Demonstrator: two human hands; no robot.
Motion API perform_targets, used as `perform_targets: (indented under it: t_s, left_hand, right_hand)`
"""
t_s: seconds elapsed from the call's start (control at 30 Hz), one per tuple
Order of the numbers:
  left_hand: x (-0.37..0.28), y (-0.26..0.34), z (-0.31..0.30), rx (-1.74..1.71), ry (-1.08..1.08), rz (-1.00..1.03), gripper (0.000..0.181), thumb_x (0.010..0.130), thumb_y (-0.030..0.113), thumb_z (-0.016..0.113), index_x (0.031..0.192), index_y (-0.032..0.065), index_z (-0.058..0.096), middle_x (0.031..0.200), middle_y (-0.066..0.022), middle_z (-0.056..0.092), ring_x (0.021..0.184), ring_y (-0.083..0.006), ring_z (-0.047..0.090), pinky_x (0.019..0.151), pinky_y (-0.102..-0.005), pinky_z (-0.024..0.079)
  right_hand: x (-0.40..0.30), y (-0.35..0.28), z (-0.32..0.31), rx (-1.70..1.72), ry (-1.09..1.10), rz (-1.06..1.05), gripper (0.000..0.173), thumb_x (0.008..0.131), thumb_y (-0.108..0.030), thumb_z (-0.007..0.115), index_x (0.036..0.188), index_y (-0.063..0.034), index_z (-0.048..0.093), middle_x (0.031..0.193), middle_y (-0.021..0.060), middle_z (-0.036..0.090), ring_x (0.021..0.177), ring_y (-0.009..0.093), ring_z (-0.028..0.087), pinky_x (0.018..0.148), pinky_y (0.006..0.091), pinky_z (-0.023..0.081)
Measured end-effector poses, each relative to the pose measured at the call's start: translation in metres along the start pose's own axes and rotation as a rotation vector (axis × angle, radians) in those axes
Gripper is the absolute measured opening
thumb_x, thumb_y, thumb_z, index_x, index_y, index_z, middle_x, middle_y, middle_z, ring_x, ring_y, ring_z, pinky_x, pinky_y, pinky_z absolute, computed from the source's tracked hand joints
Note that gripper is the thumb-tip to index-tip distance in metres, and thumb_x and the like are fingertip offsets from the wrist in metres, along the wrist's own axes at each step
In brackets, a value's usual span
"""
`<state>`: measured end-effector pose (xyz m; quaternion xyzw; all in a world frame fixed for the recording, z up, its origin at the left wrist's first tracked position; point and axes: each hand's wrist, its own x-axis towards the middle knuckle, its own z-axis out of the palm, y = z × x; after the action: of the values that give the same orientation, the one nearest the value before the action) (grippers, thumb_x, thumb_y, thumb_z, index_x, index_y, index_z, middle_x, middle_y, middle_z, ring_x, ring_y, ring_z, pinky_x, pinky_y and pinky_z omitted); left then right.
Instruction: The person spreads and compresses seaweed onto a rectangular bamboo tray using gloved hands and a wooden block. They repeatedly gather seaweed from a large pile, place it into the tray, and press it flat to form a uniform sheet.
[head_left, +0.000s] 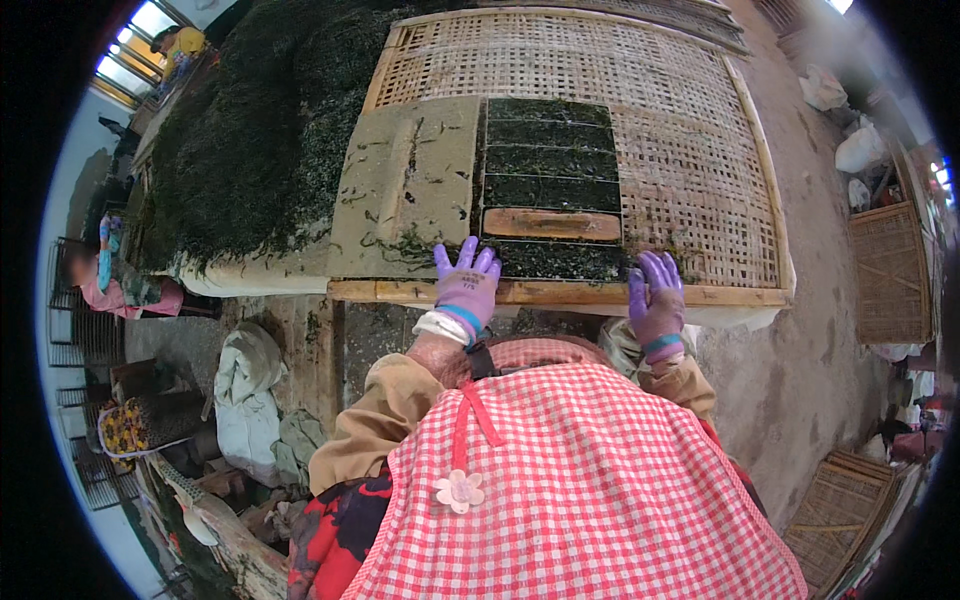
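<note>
My left hand (466, 283), in a purple coated glove, lies flat with fingers spread at the near left corner of a rectangular mould (555, 196). Thin pale dividers split the mould into several strips packed with dark green seaweed (551, 159). Across its nearer strips rests a wooden float-like block (553, 223). My right hand (657, 296), gloved alike, is by the near right corner, its fingers over the woven bamboo tray (694, 187); whether it touches the mould I cannot tell. Left of the mould lies a flat board (375, 180) with a raised handle strip and seaweed scraps.
A large heap of seaweed (247, 142) covers the table to the left. The tray's wooden rim (720, 295) runs along the near edge. One person in pink (135, 296) and another in yellow (184, 49) are at the left. White sacks (246, 405) and bamboo racks (891, 274) stand around.
</note>
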<state>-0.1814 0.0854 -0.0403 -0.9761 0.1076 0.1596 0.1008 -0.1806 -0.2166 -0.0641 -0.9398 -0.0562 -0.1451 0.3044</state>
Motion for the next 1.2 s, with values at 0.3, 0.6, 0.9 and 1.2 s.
perform_targets:
  t_s: [0.3, 0.6, 0.9, 1.2]
  left_hand:
    - [0.003, 0.022, -0.001, -0.015, 0.004, -0.015, 0.047, 0.097, 0.02, 0.039, 0.143, 0.0183, 0.047, 0.154, -0.0022, 0.04, 0.148, -0.0257, 0.024, 0.116, -0.0666, 0.01]
    - [0.037, 0.079, -0.008, -0.041, 0.142, 0.196, 0.054, 0.098, 0.021, 0.028, 0.152, 0.0169, 0.034, 0.163, -0.0049, 0.024, 0.152, -0.0264, 0.015, 0.122, -0.0546, 0.002]
    - [0.032, 0.084, -0.008, -0.234, 0.217, 0.247, 0.049, 0.095, 0.024, 0.045, 0.143, 0.0173, 0.048, 0.152, -0.005, 0.043, 0.147, -0.0256, 0.027, 0.12, -0.0553, 0.012]
    - [-0.01, 0.0, 0.0, -0.258, 0.395, 0.016, 0.048, 0.09, 0.018, 0.054, 0.138, 0.0197, 0.053, 0.144, -0.0021, 0.05, 0.145, -0.0259, 0.029, 0.116, -0.0626, 0.015]
  right_hand:
    - [-0.009, -0.011, 0.032, -0.348, -0.362, -0.086, 0.05, 0.097, -0.046, 0.047, 0.132, -0.0115, 0.055, 0.143, 0.0084, 0.051, 0.144, 0.033, 0.03, 0.117, 0.0611, 0.014]
    - [-0.004, -0.013, 0.027, -0.29, -0.353, -0.07, 0.047, 0.097, -0.043, 0.047, 0.132, -0.013, 0.056, 0.141, 0.0077, 0.053, 0.144, 0.033, 0.031, 0.117, 0.0598, 0.015]
    - [-0.008, -0.008, 0.038, -0.322, -0.357, -0.059, 0.051, 0.096, -0.044, 0.048, 0.136, -0.0118, 0.053, 0.148, 0.0088, 0.047, 0.145, 0.034, 0.028, 0.116, 0.0626, 0.016]
    - [0.006, -0.024, 0.046, -0.339, -0.339, -0.109, 0.052, 0.094, -0.046, 0.05, 0.132, -0.0107, 0.057, 0.147, 0.0083, 0.048, 0.145, 0.033, 0.027, 0.116, 0.062, 0.013]
